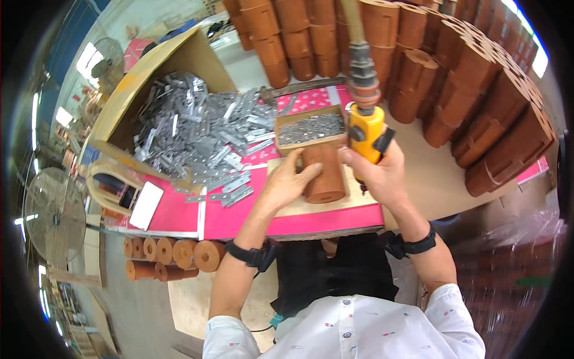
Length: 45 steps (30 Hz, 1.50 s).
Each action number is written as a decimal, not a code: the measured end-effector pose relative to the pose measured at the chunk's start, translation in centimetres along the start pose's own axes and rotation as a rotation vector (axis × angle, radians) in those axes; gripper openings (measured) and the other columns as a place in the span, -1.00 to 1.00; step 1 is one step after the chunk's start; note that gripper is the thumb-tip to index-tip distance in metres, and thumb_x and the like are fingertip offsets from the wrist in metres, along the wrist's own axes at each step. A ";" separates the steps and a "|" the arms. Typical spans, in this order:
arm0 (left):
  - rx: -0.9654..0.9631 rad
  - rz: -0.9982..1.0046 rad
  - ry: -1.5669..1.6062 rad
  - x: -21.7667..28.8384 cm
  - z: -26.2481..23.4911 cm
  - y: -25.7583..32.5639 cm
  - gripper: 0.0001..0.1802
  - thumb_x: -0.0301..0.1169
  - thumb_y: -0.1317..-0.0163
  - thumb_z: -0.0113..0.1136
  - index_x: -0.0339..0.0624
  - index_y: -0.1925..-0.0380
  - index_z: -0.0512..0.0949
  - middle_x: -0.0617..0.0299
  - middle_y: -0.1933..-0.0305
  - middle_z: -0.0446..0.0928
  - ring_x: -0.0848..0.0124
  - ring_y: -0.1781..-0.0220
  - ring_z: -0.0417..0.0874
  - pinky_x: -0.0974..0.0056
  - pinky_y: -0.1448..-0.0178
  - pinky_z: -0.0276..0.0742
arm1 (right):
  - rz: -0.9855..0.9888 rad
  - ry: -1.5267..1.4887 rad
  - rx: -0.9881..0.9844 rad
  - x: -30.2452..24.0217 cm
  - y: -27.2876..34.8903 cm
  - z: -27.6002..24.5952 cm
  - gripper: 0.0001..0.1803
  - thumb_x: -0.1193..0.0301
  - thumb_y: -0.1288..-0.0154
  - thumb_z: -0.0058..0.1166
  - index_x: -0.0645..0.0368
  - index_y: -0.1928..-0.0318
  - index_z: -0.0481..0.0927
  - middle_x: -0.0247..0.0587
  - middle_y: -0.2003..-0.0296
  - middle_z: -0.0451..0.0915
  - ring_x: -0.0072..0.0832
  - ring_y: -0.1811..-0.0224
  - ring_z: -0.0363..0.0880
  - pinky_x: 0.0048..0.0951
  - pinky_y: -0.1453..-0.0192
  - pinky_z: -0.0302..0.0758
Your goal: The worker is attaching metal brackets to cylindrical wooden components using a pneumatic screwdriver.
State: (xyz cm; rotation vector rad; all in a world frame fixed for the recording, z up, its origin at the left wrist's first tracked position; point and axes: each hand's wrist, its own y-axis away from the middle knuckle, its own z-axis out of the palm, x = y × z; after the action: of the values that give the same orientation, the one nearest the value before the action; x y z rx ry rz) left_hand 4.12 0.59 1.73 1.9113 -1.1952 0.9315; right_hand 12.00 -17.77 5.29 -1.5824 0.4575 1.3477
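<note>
A reddish-brown wooden cylinder (323,173) with a small hole in its near end lies on a pale board (293,209) in front of me. My left hand (289,184) grips it from the left, thumb on top. In my right hand (382,176) is a yellow power screwdriver (366,133), held just right of the cylinder with its dark tip pointing down. A hose (362,66) runs up from its back end. Just beyond the cylinder sits a small box (280,133) full of small silvery fasteners, too small to tell apart.
A large cardboard box (119,122) spills flat metal plates (227,158) with holes onto the pink tabletop (233,224). Tall stacks of brown cylinders (472,90) stand behind and right. A white phone-like slab (146,205) rests at the left edge. More cylinders (179,254) lie below the table.
</note>
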 end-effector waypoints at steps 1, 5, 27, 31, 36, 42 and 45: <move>0.025 0.077 -0.057 0.1 0.0 -0.1 -0.16 0.01 -0.16 0.26 -0.31 -0.29 0.25 -0.21 0.05 0.58 0.10 0.02 0.65 0.15 -0.02 0.54 | 0.022 -0.013 0.011 -0.1 0.0 -0.1 -0.54 0.49 -0.15 0.31 0.27 -0.05 0.45 -0.39 0.15 0.55 -0.67 0.12 0.47 -0.54 0.00 0.45; 0.207 0.214 -0.177 -2.4 -4.1 -1.4 -0.43 -0.12 -0.20 0.25 -0.26 -0.11 0.47 -0.04 0.20 0.62 0.32 0.29 0.63 0.25 0.15 0.52 | 0.066 0.043 0.011 0.4 0.5 -0.7 -0.59 0.48 -0.16 0.31 0.24 0.00 0.46 -0.40 0.22 0.54 -0.68 0.20 0.47 -0.59 0.09 0.45; 0.388 0.105 -0.015 -1.2 -5.6 -4.4 -0.59 -0.54 -0.01 0.31 -0.25 0.06 0.54 0.12 0.33 0.61 0.37 0.31 0.65 0.30 0.23 0.56 | 0.041 0.038 0.044 -0.6 0.7 -3.1 -0.60 0.51 -0.18 0.28 0.24 0.00 0.44 -0.36 0.20 0.56 -0.67 0.19 0.49 -0.57 0.08 0.48; 0.008 0.270 0.475 2.7 -2.9 -2.0 -0.47 -0.61 -0.09 0.26 -0.23 -0.13 0.42 0.24 0.29 0.55 0.50 0.30 0.60 0.37 0.25 0.54 | 0.045 0.030 0.041 -1.4 -0.5 -2.7 -0.58 0.49 -0.18 0.28 0.23 -0.02 0.43 -0.38 0.21 0.57 -0.68 0.20 0.50 -0.60 0.09 0.48; -0.085 0.227 0.350 2.1 -0.9 -2.7 -0.45 -0.61 -0.08 0.30 -0.23 -0.13 0.43 0.26 0.26 0.56 0.52 0.25 0.59 0.42 0.12 0.51 | 0.032 -0.018 0.007 -2.3 -1.9 -1.5 -0.64 0.48 -0.19 0.28 0.25 0.04 0.44 -0.34 0.22 0.58 -0.67 0.20 0.54 -0.58 0.13 0.53; -0.152 0.168 0.323 1.7 -1.0 -4.3 -0.45 -0.56 -0.07 0.34 -0.26 -0.11 0.42 0.21 0.12 0.56 0.48 0.09 0.56 0.36 -0.02 0.48 | 0.001 0.029 0.008 -2.9 -2.2 -1.2 -0.75 0.46 -0.25 0.19 0.27 0.10 0.50 -0.29 0.28 0.59 -0.63 0.33 0.54 -0.55 0.21 0.51; -0.227 0.128 0.356 1.1 -1.3 -4.6 -0.42 -0.52 -0.05 0.37 -0.28 -0.11 0.41 0.21 0.06 0.54 0.46 0.02 0.54 0.35 -0.09 0.45 | 0.056 -0.003 -0.014 -2.6 -2.4 -1.1 -0.63 0.44 -0.19 0.30 0.23 0.06 0.45 -0.38 0.26 0.58 -0.69 0.26 0.53 -0.59 0.18 0.51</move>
State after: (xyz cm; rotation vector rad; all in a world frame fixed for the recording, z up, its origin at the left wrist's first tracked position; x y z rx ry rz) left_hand 8.46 2.82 2.47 1.4328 -1.1614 1.0988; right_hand 13.64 -18.37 8.56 -1.5890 0.4952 1.3982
